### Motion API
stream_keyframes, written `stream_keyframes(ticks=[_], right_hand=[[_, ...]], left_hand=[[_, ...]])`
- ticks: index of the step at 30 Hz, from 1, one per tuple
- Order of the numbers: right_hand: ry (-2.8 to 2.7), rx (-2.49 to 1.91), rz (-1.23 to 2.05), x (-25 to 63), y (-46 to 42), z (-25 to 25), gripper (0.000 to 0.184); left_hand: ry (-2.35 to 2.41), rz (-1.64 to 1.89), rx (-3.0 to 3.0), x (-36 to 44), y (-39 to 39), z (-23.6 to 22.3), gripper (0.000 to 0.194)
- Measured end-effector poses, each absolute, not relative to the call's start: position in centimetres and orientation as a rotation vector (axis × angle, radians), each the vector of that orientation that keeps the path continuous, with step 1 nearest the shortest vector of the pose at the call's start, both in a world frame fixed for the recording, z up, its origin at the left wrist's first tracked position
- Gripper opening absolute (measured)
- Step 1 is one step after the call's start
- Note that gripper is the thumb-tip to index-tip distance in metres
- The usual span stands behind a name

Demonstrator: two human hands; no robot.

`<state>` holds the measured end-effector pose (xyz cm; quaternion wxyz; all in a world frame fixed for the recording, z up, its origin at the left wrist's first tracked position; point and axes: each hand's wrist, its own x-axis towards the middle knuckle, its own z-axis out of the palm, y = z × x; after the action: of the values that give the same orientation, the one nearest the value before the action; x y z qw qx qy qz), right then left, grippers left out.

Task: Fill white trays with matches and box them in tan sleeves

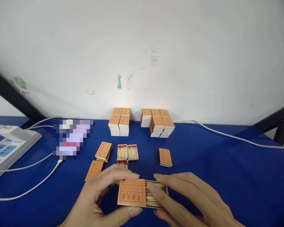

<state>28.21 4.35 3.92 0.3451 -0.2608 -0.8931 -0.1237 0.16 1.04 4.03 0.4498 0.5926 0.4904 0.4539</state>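
Observation:
Between both hands is a matchbox, its orange sleeve partly slid off a tray of red-tipped matches. My left hand pinches the sleeve by its upper and lower edges. On the tray side, my right hand grips the tray edges, with a finger over the matches. Just beyond the hands sit open trays full of matches, the nearest one partly hidden by my left hand. Orange matchbox sleeves lie left of these trays, and a single matchbox lies to the right.
Two stacks of matchboxes, a left one and a right one, stand against the white wall. On the left are a power strip, a blurred-out phone-like object and white cables. Another cable runs along the right back of the blue table.

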Motion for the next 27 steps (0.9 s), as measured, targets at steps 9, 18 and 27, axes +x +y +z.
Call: stream_keyframes(ticks=[9,18,27], right_hand=[[-2.368,-0.640,-0.291,28.5,4.1,3.1,0.037],[-2.360,-0.626,-0.267,28.3,4.4,4.2,0.027],[-2.304,-0.610,-0.179,27.8,4.7,3.9,0.027]], left_hand=[[1.247,1.097,1.472,0.1,0.9,4.1,0.039],[1.212,1.123,1.532,0.1,1.2,4.1,0.041],[1.150,1.177,1.641,0.1,1.4,3.6,0.043]])
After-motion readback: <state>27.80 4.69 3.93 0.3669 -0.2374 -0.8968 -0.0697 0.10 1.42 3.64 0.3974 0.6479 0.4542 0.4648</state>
